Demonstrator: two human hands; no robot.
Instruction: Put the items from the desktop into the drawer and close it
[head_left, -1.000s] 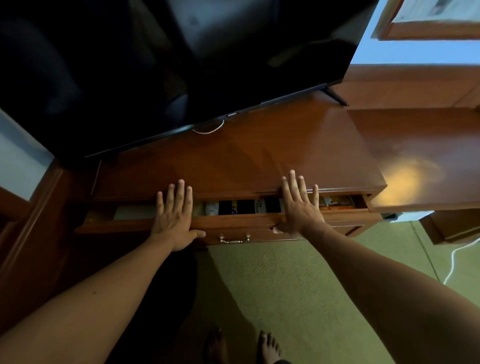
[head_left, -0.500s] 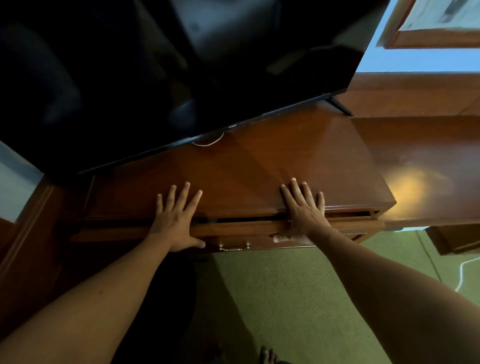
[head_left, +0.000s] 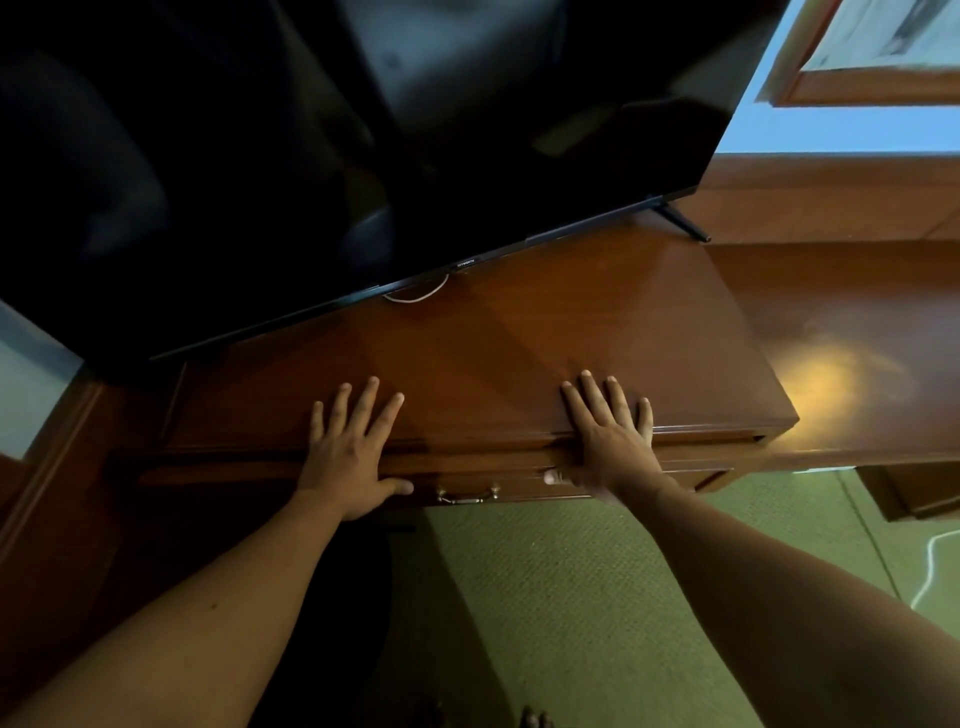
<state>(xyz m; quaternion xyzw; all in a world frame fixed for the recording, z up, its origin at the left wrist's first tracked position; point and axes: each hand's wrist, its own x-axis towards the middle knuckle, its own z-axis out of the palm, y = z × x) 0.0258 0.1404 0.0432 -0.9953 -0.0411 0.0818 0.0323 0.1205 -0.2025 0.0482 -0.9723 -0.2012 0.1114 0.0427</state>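
Across the middle of the frame the drawer (head_left: 519, 462) looks pushed fully in under the bare counter (head_left: 493, 353), both the left hand (head_left: 349, 457) and right hand (head_left: 613, 441) flat with fingers spread, holding nothing, so the task seems essentially finished.

Single head cam looked steeply down and forward from close above the desktop (head_left: 519, 358) (mid-frame); television (head_left: 311, 156) filled upper left, carpet (head_left: 571, 597) the bottom.
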